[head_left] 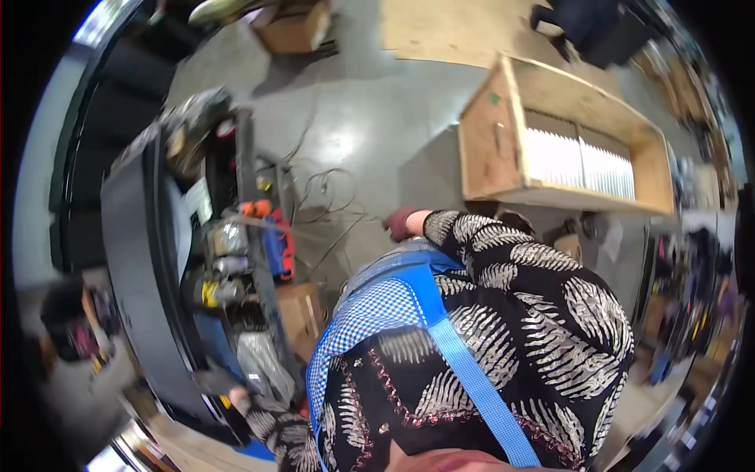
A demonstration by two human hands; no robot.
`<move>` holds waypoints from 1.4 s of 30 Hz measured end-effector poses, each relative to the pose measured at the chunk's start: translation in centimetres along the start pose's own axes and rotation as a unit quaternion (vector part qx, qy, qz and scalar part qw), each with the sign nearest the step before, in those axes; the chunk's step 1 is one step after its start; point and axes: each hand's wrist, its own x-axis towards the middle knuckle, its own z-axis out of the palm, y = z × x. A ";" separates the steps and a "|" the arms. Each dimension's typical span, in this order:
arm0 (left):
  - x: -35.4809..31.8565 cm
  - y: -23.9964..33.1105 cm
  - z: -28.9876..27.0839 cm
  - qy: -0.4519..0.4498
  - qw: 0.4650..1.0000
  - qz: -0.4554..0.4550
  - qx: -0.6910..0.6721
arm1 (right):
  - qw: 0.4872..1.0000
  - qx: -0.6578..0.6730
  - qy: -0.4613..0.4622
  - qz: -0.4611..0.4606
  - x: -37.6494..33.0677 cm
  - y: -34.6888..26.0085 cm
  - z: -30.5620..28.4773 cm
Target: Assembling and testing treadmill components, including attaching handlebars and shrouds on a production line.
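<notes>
My left hand (239, 400) is low on the left, by the near end of a long dark panel (134, 259) with a black edge. Next to its fingers is a small grey flat piece (212, 383); I cannot make out whether they grip it. In a dark red glove, my right hand (400, 225) hangs in front of my blue checked apron (377, 303), above the floor. Its fingers are too small and bunched to read, and no held thing shows. Between the panel and me stands a cart (263, 311) loaded with tools and clear plastic wrapping (263, 366).
Orange-and-blue tools (275, 244) hang on the cart's side, above a cardboard box (300, 315). Loose cables (334, 189) lie on the grey floor. A wooden crate (491, 149) with ribbed pale panels stands ahead right. Another person (75, 318) is at far left.
</notes>
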 end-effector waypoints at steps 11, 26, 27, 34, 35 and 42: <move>-3.6 15.2 2.1 0.178 0.972 0.047 -0.148 | 0.619 0.249 0.604 0.436 -24.7 32.3 -2.8; 13.7 61.3 -13.3 0.108 0.804 0.388 -0.438 | 0.430 0.370 0.584 0.581 -25.9 43.3 -0.4; 13.8 65.0 -14.4 0.100 0.787 0.404 -0.456 | 0.419 0.371 0.588 0.585 -25.3 43.3 -0.7; 7.1 94.0 -20.8 0.100 0.672 0.666 -0.308 | 0.325 0.479 0.635 0.512 -23.3 42.7 -3.3; 4.9 97.7 -22.9 0.040 0.621 0.724 -0.298 | 0.325 0.469 0.628 0.529 -23.2 42.6 -3.2; -6.5 110.2 -30.8 -0.211 0.352 0.900 -0.147 | 0.215 0.573 0.569 0.549 -20.8 48.1 3.2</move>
